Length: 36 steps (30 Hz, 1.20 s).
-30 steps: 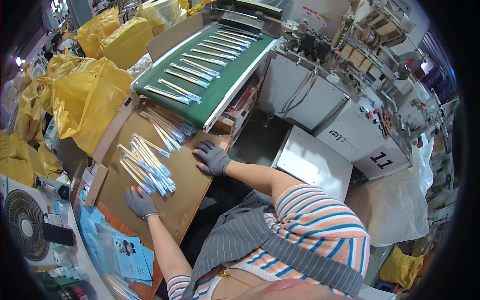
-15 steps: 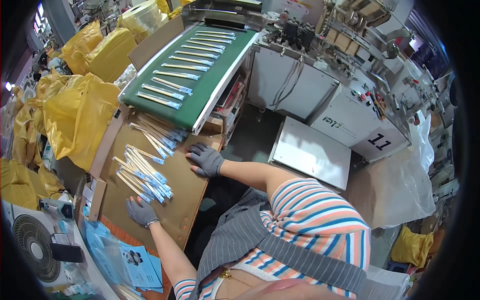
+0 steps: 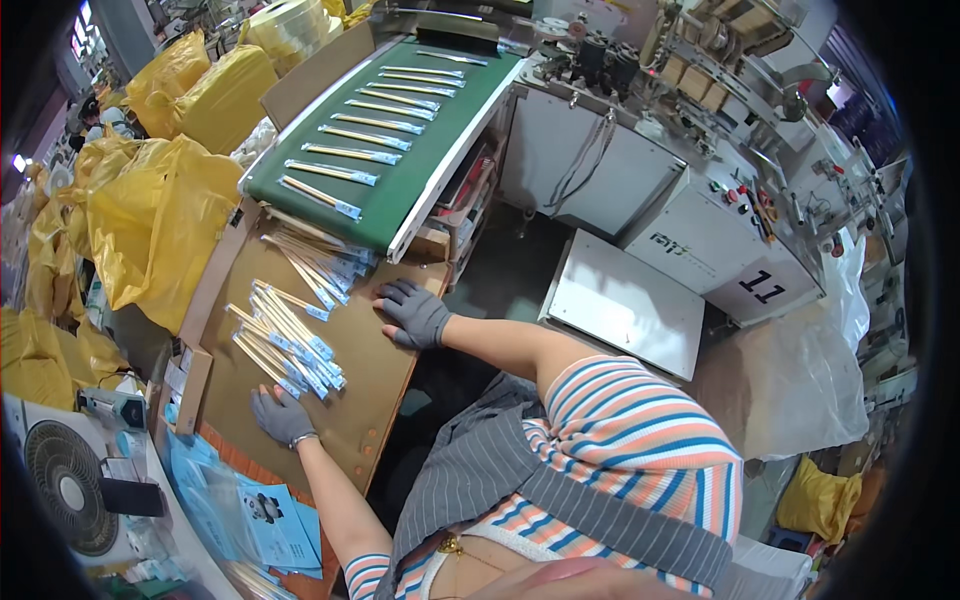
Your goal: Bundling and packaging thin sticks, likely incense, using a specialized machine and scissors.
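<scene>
A loose pile of wrapped chopsticks [image 3: 290, 338] with blue-and-white ends lies on the brown tabletop [image 3: 365, 400]. My left hand [image 3: 282, 415], in a grey glove with bare fingertips, rests on the table at the pile's near end, fingers stretched and holding nothing. To the right of the pile, near the table's right edge, my right hand [image 3: 413, 313] lies with spread fingers in a matching glove, also empty. Beyond the hands, a green conveyor belt [image 3: 395, 205] carries a row of spaced chopstick packs [image 3: 350, 155]. More packs [image 3: 310, 255] are heaped below its near end.
Yellow plastic bags [image 3: 150, 225] crowd the left side. Nearer stand a fan [image 3: 70, 487] and blue printed bags [image 3: 280, 525]. A cardboard strip [image 3: 195, 390] edges the table at left. White machine cabinets [image 3: 590, 150] and a low white box [image 3: 628, 305] are at right.
Packs on the belt have travelled toward its near end, where one appears to be dropping off the edge. Both hands stay nearly in place; the view has shifted slightly.
</scene>
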### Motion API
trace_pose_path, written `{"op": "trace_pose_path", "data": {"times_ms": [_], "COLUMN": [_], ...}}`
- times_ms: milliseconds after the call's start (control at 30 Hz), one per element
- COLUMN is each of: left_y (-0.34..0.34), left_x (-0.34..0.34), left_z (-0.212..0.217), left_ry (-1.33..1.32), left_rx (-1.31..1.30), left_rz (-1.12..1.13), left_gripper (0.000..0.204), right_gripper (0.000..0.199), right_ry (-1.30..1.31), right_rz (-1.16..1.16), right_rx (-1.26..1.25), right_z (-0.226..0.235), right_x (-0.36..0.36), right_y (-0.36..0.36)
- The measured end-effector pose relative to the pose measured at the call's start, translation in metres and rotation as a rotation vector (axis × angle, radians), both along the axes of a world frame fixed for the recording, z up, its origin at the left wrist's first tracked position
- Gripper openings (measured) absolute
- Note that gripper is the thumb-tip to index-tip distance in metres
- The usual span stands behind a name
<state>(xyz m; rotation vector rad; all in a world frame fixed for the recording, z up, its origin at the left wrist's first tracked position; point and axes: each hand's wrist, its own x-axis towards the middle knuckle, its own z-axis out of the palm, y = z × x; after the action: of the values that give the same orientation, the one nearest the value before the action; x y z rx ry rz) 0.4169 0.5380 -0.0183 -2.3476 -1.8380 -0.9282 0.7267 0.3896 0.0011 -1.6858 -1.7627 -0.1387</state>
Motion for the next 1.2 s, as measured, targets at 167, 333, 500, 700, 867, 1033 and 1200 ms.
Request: {"op": "trace_pose_path", "data": {"times_ms": [167, 333, 500, 700, 867, 1033, 1200], "left_y": [0.001, 0.0, 0.002, 0.002, 0.003, 0.0, -0.013], "left_x": [0.001, 0.0, -0.003, -0.001, -0.001, 0.001, 0.022], "left_z": [0.0, -0.002, -0.005, -0.004, -0.004, -0.005, 0.007], "left_ry": [0.001, -0.008, -0.013, -0.024, -0.023, -0.045, -0.023], "left_rx": [0.0, 0.002, 0.023, 0.014, 0.015, 0.002, 0.027], "left_rz": [-0.014, -0.018, -0.012, -0.019, -0.011, -0.029, -0.015], "left_gripper": [0.04, 0.04, 0.041, 0.041, 0.044, 0.048, 0.046], "right_gripper": [0.046, 0.046, 0.046, 0.046, 0.046, 0.046, 0.045], "right_ry": [-0.011, -0.01, -0.01, -0.011, -0.018, 0.01, 0.036], "right_rz": [-0.002, -0.008, 0.001, -0.01, -0.011, -0.007, 0.021], "right_rx": [-0.005, -0.014, -0.005, -0.005, 0.003, 0.01, 0.021], "right_z": [0.0, -0.001, -0.004, -0.004, -0.004, 0.0, -0.005], "right_x": [0.002, 0.001, 0.0, 0.001, 0.002, 0.001, 0.0], "right_y": [-0.001, -0.001, 0.001, 0.0, 0.0, -0.003, 0.0]}}
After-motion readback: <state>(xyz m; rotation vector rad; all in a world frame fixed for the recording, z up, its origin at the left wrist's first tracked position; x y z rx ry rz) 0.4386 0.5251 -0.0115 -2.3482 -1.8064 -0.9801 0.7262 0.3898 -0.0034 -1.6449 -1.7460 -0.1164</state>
